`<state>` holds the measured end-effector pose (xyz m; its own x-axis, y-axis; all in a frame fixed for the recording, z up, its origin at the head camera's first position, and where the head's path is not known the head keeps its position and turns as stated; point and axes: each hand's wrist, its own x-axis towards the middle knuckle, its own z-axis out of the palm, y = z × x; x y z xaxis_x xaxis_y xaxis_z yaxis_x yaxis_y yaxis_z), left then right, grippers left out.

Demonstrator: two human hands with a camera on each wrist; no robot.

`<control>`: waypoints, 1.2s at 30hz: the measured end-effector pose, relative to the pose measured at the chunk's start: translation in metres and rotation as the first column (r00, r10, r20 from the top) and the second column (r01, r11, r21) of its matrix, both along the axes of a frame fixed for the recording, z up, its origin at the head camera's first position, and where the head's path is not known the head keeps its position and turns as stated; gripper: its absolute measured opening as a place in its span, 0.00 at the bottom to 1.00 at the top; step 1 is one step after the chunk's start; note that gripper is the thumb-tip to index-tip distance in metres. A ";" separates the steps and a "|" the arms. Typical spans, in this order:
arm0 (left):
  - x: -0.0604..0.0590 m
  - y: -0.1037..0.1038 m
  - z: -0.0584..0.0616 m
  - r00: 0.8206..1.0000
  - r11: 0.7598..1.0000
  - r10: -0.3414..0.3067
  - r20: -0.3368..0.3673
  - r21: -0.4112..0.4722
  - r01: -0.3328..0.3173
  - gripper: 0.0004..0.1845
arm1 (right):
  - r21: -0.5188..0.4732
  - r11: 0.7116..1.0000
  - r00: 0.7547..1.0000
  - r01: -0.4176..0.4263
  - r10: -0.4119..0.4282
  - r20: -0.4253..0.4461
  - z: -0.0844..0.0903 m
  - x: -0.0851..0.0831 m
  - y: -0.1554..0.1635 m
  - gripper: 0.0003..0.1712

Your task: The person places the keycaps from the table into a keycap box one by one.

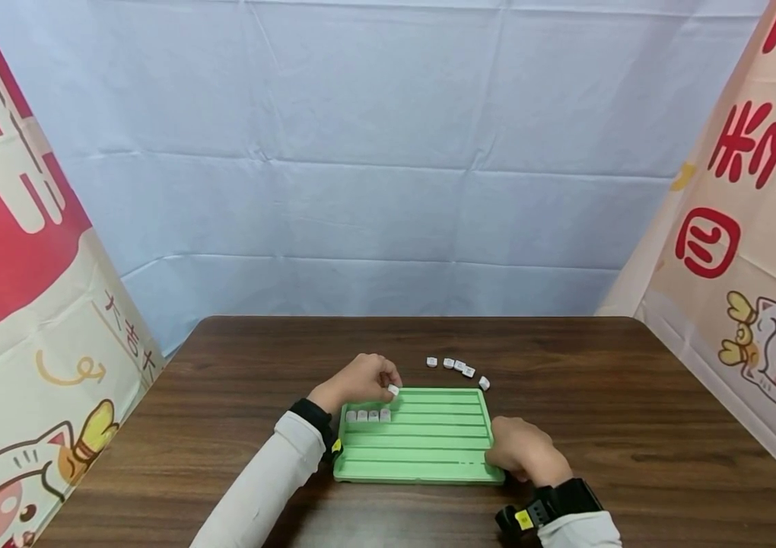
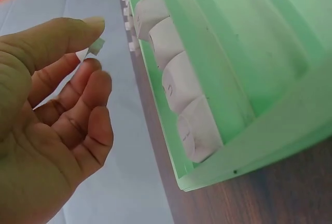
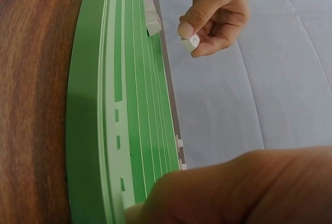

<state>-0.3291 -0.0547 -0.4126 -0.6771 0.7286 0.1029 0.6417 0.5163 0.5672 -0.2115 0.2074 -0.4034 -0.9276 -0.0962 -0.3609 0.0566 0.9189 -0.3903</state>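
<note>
My left hand (image 1: pixel 364 379) pinches a small white keycap (image 1: pixel 393 390) between thumb and fingertips, above the far left part of a green ridged tray (image 1: pixel 422 449). The pinched keycap (image 3: pixel 191 43) shows a dark mark on its face in the right wrist view. Beneath that hand, a short row of white keycaps (image 2: pixel 181 81) stands side by side in one of the tray's grooves, near its left end. My right hand (image 1: pixel 528 450) grips the tray's right edge near the front corner; its thumb (image 3: pixel 171 195) lies at the rim and the other fingers are mostly hidden.
Several loose white keycaps (image 1: pixel 459 366) lie on the dark wooden table (image 1: pixel 278 342) behind the tray, toward its right corner. A pale blue cloth (image 1: pixel 374 213) hangs behind the table, with printed cloths (image 1: pixel 723 365) on both sides.
</note>
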 end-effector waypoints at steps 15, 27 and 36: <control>0.006 0.003 0.001 1.000 0.999 0.020 0.025 0.034 -0.020 0.04 | 0.011 1.000 1.000 -0.002 0.002 -0.003 0.001 0.000 -0.001 0.09; 0.006 0.005 -0.006 1.000 1.000 0.014 0.017 -0.006 -0.014 0.04 | 0.013 1.000 1.000 0.001 -0.002 0.011 0.000 -0.001 0.000 0.06; 0.011 0.007 -0.007 0.999 0.998 0.011 0.046 -0.059 -0.009 0.04 | -0.012 1.000 1.000 -0.005 0.005 -0.025 -0.002 0.001 -0.001 0.14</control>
